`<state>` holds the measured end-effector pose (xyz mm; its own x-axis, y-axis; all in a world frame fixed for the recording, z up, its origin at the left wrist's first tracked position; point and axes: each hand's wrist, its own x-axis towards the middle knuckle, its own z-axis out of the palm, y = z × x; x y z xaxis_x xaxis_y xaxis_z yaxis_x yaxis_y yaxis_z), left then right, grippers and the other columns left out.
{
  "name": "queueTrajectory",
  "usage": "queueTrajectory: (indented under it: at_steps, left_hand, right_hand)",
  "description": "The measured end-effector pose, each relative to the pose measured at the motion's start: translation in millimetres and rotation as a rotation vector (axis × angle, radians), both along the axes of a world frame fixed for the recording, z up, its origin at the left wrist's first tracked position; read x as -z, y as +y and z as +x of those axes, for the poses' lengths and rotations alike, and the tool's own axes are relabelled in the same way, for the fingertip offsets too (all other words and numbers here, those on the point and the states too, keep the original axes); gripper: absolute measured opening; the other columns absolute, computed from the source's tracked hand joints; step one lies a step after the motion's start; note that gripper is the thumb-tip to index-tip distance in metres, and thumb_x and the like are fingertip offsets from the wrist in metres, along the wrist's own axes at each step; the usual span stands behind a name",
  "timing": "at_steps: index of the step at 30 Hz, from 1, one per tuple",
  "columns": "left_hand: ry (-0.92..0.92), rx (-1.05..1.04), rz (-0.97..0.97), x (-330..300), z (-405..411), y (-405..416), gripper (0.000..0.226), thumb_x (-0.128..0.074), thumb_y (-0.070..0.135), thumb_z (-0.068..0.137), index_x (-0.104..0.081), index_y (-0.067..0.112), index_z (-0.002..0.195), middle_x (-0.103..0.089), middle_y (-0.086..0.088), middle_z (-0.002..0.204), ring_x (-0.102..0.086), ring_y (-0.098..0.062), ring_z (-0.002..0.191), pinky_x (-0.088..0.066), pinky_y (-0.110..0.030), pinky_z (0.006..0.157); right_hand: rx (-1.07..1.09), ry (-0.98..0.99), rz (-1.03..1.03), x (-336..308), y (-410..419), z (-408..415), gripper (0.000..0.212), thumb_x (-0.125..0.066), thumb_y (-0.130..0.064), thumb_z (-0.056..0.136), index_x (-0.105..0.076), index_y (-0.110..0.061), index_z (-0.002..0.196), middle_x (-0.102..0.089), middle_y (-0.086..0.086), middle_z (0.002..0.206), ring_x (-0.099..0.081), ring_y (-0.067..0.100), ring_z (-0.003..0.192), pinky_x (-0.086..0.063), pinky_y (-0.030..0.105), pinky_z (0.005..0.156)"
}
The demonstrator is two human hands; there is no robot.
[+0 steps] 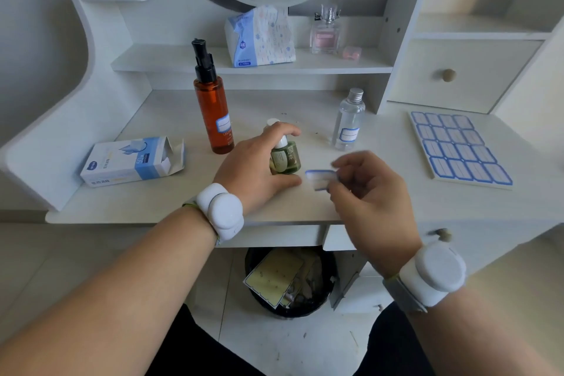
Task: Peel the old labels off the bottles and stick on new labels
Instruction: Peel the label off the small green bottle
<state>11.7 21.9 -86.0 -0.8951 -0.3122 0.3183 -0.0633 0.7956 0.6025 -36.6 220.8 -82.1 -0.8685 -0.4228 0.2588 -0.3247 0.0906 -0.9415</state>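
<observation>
Right hand [370,192] is pinching a flimsy, slightly blurred blue-bordered label [320,178] by its edge, just beside the small green bottle [285,159]; left hand [259,168] is gripping that light, probably slippery bottle.

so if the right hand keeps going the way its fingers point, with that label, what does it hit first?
Most likely the green bottle, gripped by the left hand. The right hand pinches the blue-edged label just beside it; depth unclear.

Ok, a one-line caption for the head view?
Left hand steadies the green bottle while the right hand brings a blue-edged label toward it.
</observation>
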Motion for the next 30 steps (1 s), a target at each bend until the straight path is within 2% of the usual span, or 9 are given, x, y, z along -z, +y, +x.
queueTrajectory:
  at_steps: [5, 12, 15, 18, 20, 22, 24, 27, 30]
  left_hand:
    - [-0.008, -0.026, -0.005, -0.4, -0.5, -0.3, 0.067, -0.090, 0.038, 0.070, -0.052, 0.048, 0.125, -0.063, 0.016, 0.100, -0.057, 0.002, 0.076, -0.043, -0.015, 0.066]
    - [0.011, -0.026, -0.045, -2.2, 2.6, 5.0, 0.065, -0.089, 0.040, 0.072, -0.054, 0.039, 0.127, -0.064, 0.012, 0.099, -0.057, -0.009, 0.071, -0.048, -0.027, 0.070]
    - [0.008, -0.028, -0.047, -1.8, 3.3, 5.1, 0.064, -0.088, 0.040, 0.073, -0.054, 0.036, 0.128, -0.065, 0.011, 0.099, -0.056, -0.007, 0.070, -0.047, -0.025, 0.067]
    - [0.000, -0.026, -0.047, 0.2, 2.4, 2.9, 0.063, -0.088, 0.039, 0.074, -0.054, 0.036, 0.127, -0.064, 0.013, 0.096, -0.055, 0.001, 0.068, -0.042, -0.015, 0.060]
    - [-0.002, -0.025, -0.044, 2.5, 1.0, 1.1, 0.063, -0.087, 0.040, 0.074, -0.053, 0.035, 0.127, -0.064, 0.013, 0.097, -0.055, 0.003, 0.069, -0.044, -0.020, 0.062]
    - [-0.005, -0.026, -0.044, 3.4, -0.4, 0.2, 0.063, -0.087, 0.041, 0.075, -0.053, 0.035, 0.127, -0.063, 0.014, 0.097, -0.056, 0.003, 0.070, -0.047, -0.024, 0.067]
    - [-0.007, -0.027, -0.049, 4.0, -2.4, -0.1, 0.063, -0.087, 0.042, 0.075, -0.053, 0.034, 0.127, -0.063, 0.015, 0.095, -0.056, 0.002, 0.069, -0.048, -0.026, 0.068]
    - [-0.018, -0.028, -0.057, 4.1, -4.6, 0.0, 0.063, -0.087, 0.043, 0.075, -0.053, 0.034, 0.127, -0.061, 0.016, 0.093, -0.056, 0.001, 0.069, -0.050, -0.027, 0.068]
    - [-0.029, -0.038, -0.058, 2.9, -5.6, 0.2, 0.063, -0.087, 0.045, 0.074, -0.053, 0.035, 0.126, -0.064, 0.014, 0.096, -0.059, -0.003, 0.072, -0.053, -0.030, 0.070]
  right_hand:
    - [-0.165, -0.050, 0.092, 20.2, 9.7, 47.6, 0.024, -0.062, 0.000, 0.087, -0.067, -0.022, 0.077, -0.069, 0.005, 0.067, -0.044, 0.010, 0.051, -0.038, 0.024, 0.050]
    - [-0.188, -0.183, 0.492, 104.4, 9.1, 62.0, 0.021, -0.062, -0.008, 0.086, -0.074, -0.025, 0.082, -0.068, -0.008, 0.069, -0.055, 0.001, 0.056, -0.048, 0.016, 0.056]
    - [-0.101, -0.362, 0.605, 145.5, 4.9, 48.5, 0.019, -0.067, -0.008, 0.081, -0.077, -0.024, 0.083, -0.072, -0.006, 0.075, -0.064, 0.010, 0.065, -0.054, 0.022, 0.057]
    - [-0.091, -0.505, 0.696, 174.5, -2.1, 28.5, 0.017, -0.076, -0.022, 0.071, -0.080, -0.019, 0.087, -0.078, -0.004, 0.085, -0.072, 0.017, 0.079, -0.063, 0.033, 0.075]
    - [-0.119, -0.487, 0.806, 188.8, -7.2, 14.3, 0.022, -0.075, -0.024, 0.077, -0.079, -0.018, 0.098, -0.079, -0.002, 0.098, -0.066, 0.012, 0.081, -0.059, 0.024, 0.079]
    - [-0.141, -0.466, 0.885, 197.7, -8.9, 4.3, 0.014, -0.070, -0.022, 0.090, -0.075, -0.028, 0.101, -0.074, -0.009, 0.100, -0.062, 0.007, 0.078, -0.048, 0.013, 0.066]
    - [-0.105, -0.412, 0.948, 207.8, -9.6, -5.2, 0.007, -0.070, -0.037, 0.092, -0.072, -0.038, 0.099, -0.072, -0.010, 0.101, -0.068, 0.015, 0.092, -0.042, 0.016, 0.063]
    - [-0.111, -0.294, 1.030, 222.8, -15.3, -16.2, 0.025, -0.062, -0.044, 0.098, -0.074, -0.027, 0.112, -0.074, 0.002, 0.113, -0.068, 0.027, 0.110, -0.041, 0.019, 0.071]
    - [-0.158, -0.214, 1.052, 226.5, -19.0, -23.7, 0.036, -0.058, -0.046, 0.100, -0.071, -0.017, 0.117, -0.074, 0.008, 0.114, -0.067, 0.031, 0.112, -0.042, 0.024, 0.073]
